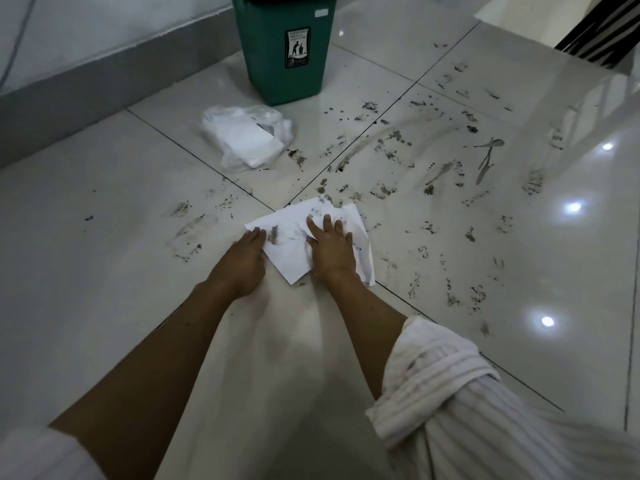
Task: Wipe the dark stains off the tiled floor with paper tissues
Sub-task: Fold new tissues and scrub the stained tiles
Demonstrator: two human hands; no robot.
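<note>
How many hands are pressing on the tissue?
2: the left hand on the left edge of the tissue, the right hand flat on its middle.

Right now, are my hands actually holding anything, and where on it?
Nothing is gripped. Both hands press the soiled tissue flat on the floor: the left hand at its left edge, the right hand on its middle.

A green plastic waste bin (284, 50) with a black-and-white label on its side stood ahead of me near the grey skirting band (69, 95) of the pale wall. At far right, black slanted bars (595, 36) showed past a white edge.
</note>
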